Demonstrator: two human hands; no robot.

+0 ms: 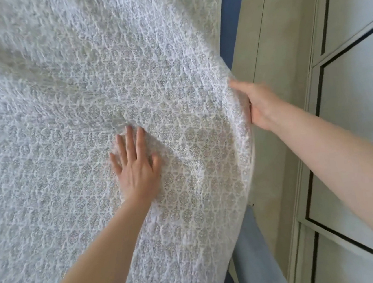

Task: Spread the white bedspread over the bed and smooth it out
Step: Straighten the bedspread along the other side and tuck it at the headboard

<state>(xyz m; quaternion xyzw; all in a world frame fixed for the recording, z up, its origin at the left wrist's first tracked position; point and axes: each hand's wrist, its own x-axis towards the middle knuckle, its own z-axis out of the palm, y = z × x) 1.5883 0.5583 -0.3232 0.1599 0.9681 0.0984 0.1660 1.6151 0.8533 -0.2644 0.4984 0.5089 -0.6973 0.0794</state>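
The white bedspread (65,123), quilted with a small grey leaf pattern, covers nearly the whole bed and fills the left and middle of the view. My left hand (134,164) lies flat on it, palm down, fingers spread. My right hand (258,104) grips the bedspread's right edge, thumb on top and fingers tucked under the hem, lifting that edge slightly off the bed's side. A broad soft fold runs across the upper left of the cloth.
A strip of blue bedding (230,30) shows along the bed's right side. A narrow beige floor gap (270,44) separates the bed from white cabinet doors (363,100) with black trim on the right. Pale blue cloth (254,262) shows at the bottom.
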